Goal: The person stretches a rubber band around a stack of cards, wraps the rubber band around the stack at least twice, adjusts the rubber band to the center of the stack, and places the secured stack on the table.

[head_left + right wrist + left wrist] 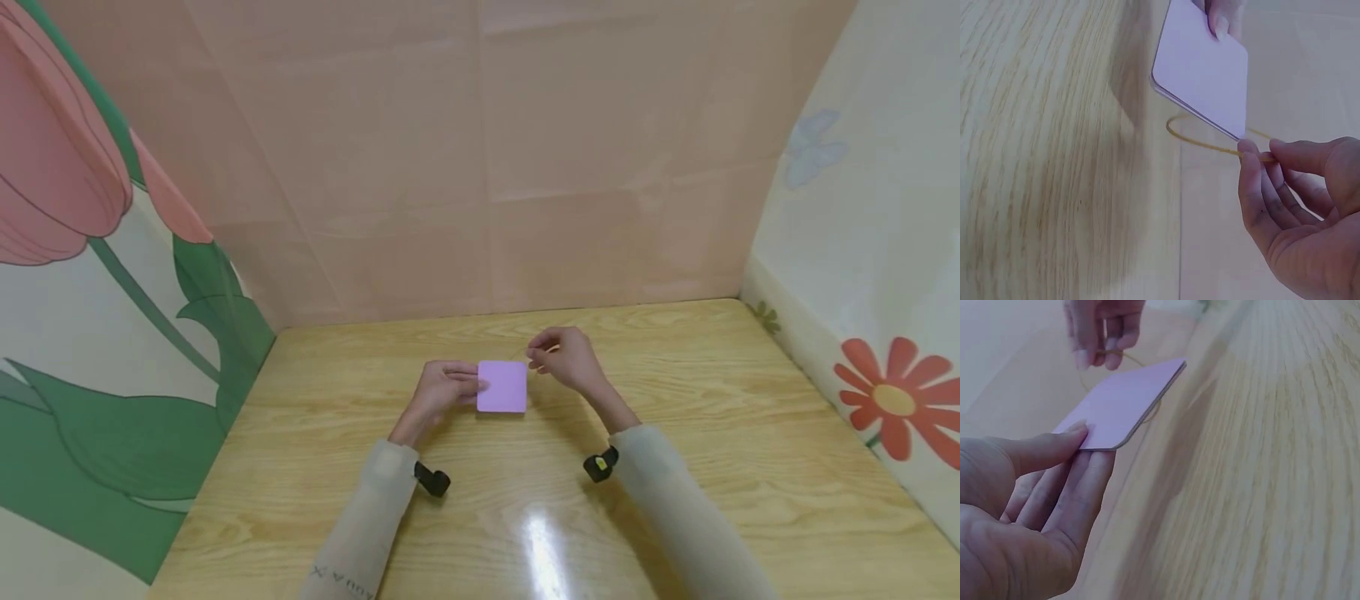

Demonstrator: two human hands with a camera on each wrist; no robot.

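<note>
Pinched by its left edge, a square lilac card with rounded corners [504, 390] (seemingly more than one layer thick) is being held by the left hand [446, 387], thumb on top and fingers beneath. A thin yellow-brown elastic-looking loop [1210, 147] is being gripped between thumb and fingertips by the right hand [568, 358], just beside the card's far right corner. Part of the loop is being hidden by the card; whether any corner is being encircled cannot be told.

By this arrangement, a fitting of loop to card seems to be under way. What appears to be called for next is that the loop be spread wider and passed over the card's free side, with the layers being kept flush.

Behind, a creased pinkish sheet [570, 158] is being met by a pale wood-grain table [277, 467], and the sides are being flanked by a painted pink tulip [56, 142] and a smaller red flower [894, 400]. Only the left fingers are standing in the way, the left edge being partly covered.
</note>
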